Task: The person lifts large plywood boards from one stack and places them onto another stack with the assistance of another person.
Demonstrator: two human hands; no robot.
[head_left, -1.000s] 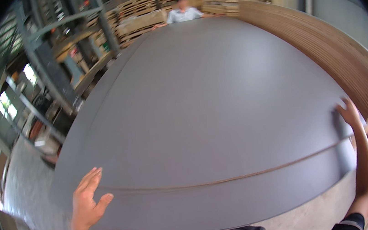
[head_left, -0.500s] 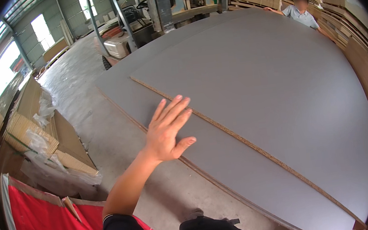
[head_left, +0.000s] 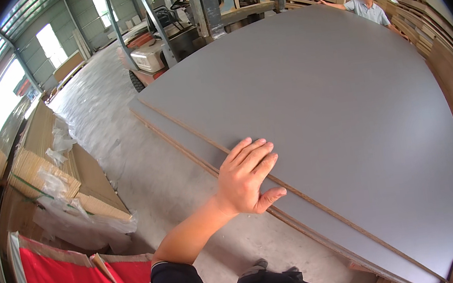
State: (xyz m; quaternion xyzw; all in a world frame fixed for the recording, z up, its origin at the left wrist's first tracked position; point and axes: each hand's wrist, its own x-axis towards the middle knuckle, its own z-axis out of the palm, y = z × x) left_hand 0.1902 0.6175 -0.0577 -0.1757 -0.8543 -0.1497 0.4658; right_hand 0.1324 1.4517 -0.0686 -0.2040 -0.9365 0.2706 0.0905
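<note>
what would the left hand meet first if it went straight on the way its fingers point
Probably the top grey panel: the left hand points across its near edge, over its broad face. Depth is unclear, so it may touch the panel or sit slightly above.

White daylight glares through tall windows (head_left: 50, 44) in the grey wall (head_left: 83, 16) onto a pale floor (head_left: 96, 81).

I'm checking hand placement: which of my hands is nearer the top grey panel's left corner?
Left. Your left hand is over the near edge of the top grey panel, right of its left corner; contact is unclear. Your right hand is out of view.
</note>
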